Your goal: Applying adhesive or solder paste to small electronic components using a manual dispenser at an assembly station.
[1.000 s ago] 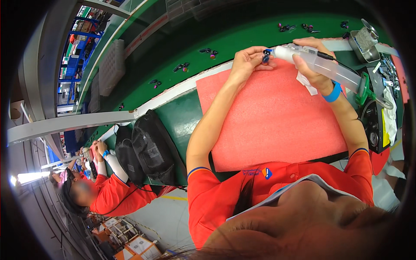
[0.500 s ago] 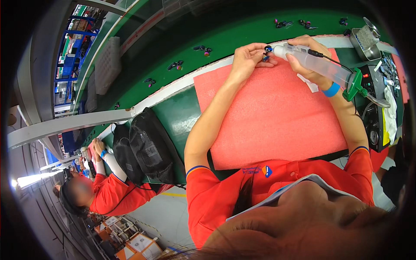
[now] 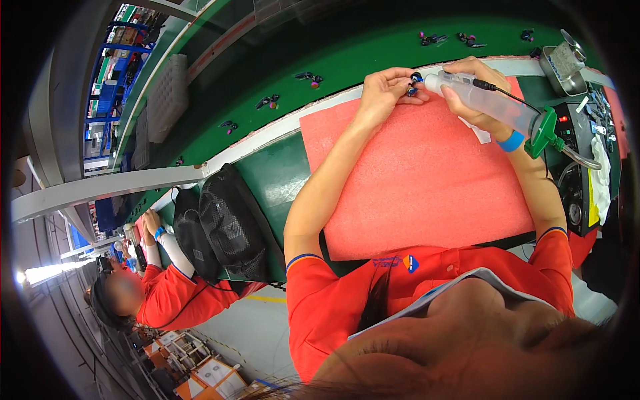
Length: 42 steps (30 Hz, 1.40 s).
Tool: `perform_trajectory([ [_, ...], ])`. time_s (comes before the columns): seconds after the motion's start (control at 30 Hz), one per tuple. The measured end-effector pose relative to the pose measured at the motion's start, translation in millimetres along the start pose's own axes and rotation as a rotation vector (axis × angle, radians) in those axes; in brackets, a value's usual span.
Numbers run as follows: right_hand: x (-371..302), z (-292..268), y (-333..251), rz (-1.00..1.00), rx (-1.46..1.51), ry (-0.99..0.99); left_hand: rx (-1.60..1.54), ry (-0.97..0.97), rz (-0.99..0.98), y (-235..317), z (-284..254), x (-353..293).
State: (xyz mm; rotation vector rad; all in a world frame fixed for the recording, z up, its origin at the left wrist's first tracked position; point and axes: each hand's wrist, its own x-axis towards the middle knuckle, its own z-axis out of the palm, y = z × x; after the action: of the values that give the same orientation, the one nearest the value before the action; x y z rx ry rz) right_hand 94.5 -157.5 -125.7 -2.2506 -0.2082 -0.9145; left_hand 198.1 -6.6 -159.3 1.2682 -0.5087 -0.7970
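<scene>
Upper right of frame, my left hand (image 3: 383, 93) pinches a small dark part (image 3: 415, 81), probably an earbud. My right hand (image 3: 467, 90) grips the dispensing syringe (image 3: 483, 100), lying lengthwise, tip touching it.

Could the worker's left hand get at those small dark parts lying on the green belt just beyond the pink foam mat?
Probably not freely: the left hand is pinching a small dark part, though the green belt beyond looks unobstructed.

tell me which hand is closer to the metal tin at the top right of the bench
Right. The right hand, holding the clear dispenser syringe, sits nearer the metal tin; the left hand is farther left, pinching a small dark part.
</scene>
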Motion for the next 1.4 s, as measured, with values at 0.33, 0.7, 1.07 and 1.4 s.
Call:
perform_trajectory([
  [0.33, 9.6, -19.5, -1.7, 0.085, 0.205, 0.351, 0.574, 0.36, 0.163, 16.8, -21.2, 27.4],
  [0.7, 27.1, -70.7, 3.9, -0.037, 0.339, 0.637, 1.696, 0.487, 0.809, 16.4, -5.5, 57.3],
  [1.07, 24.8, -64.3, -3.1, -0.023, 0.271, 0.571, 1.572, 0.152, 0.493, -10.3, 31.3, 96.5],
  [1.4, 15.0, -22.6, 1.8, 0.162, 0.346, 0.324, 0.536, 0.112, 0.008, 29.6, 14.3, 7.4],
])
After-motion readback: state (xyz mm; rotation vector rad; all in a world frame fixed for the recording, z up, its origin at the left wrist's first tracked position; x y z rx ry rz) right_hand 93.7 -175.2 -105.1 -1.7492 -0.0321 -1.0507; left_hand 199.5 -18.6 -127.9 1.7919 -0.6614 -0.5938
